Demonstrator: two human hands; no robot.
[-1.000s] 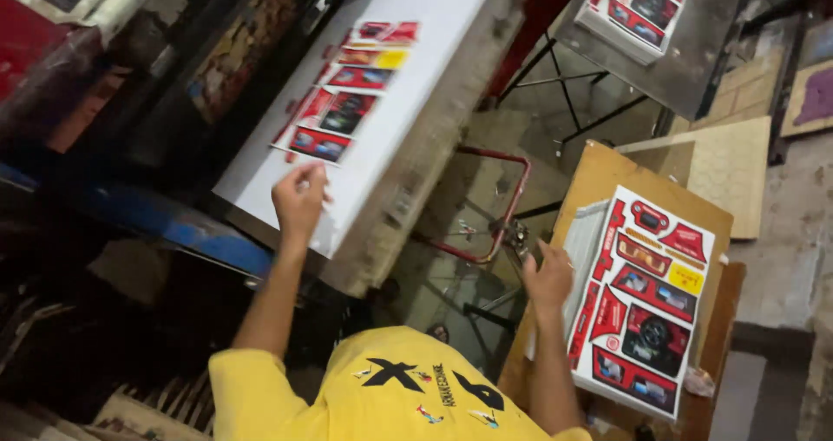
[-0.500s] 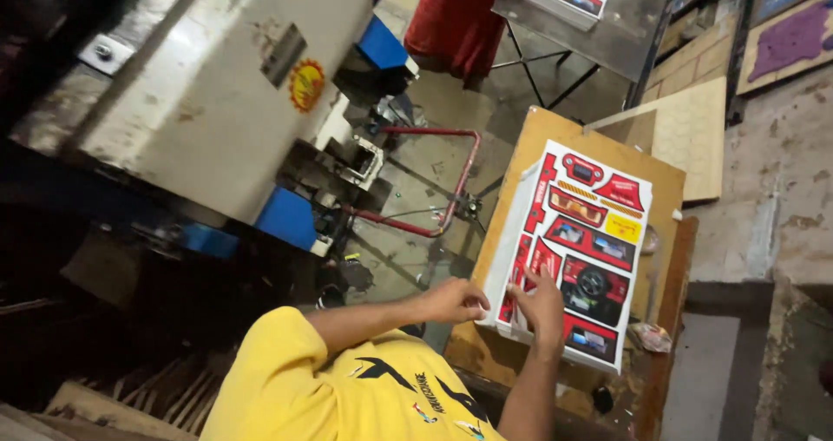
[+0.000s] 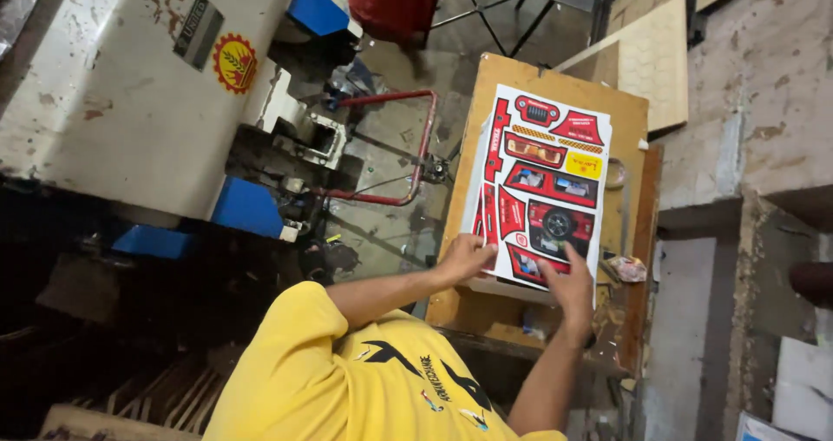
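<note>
We see the printed sheet (image 3: 545, 189), red and white, topping a stack on the wooden table (image 3: 555, 72), its lower edge at the table's near end. We judge it light, floppy and crease-prone, best taken by its edges. Our left hand (image 3: 466, 257) pinches the near left corner; our right hand (image 3: 571, 286) presses the near edge, fingers together, both arms reaching forward.
</note>
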